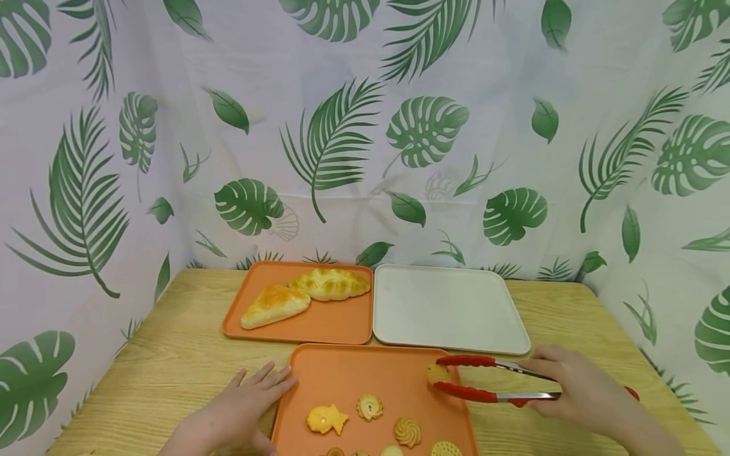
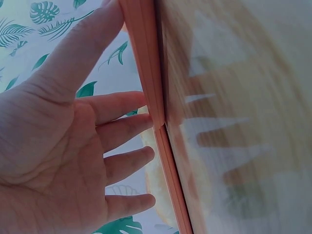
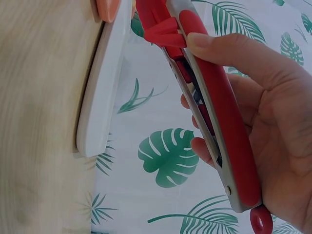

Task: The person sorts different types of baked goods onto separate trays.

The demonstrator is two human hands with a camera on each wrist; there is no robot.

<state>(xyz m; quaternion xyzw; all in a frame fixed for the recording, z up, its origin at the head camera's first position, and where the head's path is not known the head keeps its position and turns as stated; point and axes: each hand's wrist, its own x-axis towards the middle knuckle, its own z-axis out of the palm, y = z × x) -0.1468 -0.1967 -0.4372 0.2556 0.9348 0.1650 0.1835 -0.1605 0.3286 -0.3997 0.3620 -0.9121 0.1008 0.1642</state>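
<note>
My right hand [image 1: 582,389] grips a pair of red-tipped metal tongs [image 1: 485,396], its thumb lying along the red handle [image 3: 224,107] in the right wrist view. Between the tong tips sits a round cookie [image 1: 436,373], at the upper right of the near orange tray [image 1: 353,373]; whether it is lifted I cannot tell. On that tray lie a fish-shaped cracker [image 1: 326,419], a scalloped cookie [image 1: 370,407], a swirl cookie [image 1: 407,431] and several others cut off by the frame's bottom. My left hand [image 1: 236,405] has its fingers extended against the tray's left edge, thumb at the rim [image 2: 141,53].
Behind, a second orange tray [image 1: 336,326] bears a triangular bread [image 1: 276,306] and a braided bread [image 1: 331,284]. Beside it to the right stands a white tray [image 1: 447,310]. All rest on a wooden table [image 1: 154,342], with leaf-printed cloth [image 1: 353,247] around the back and sides.
</note>
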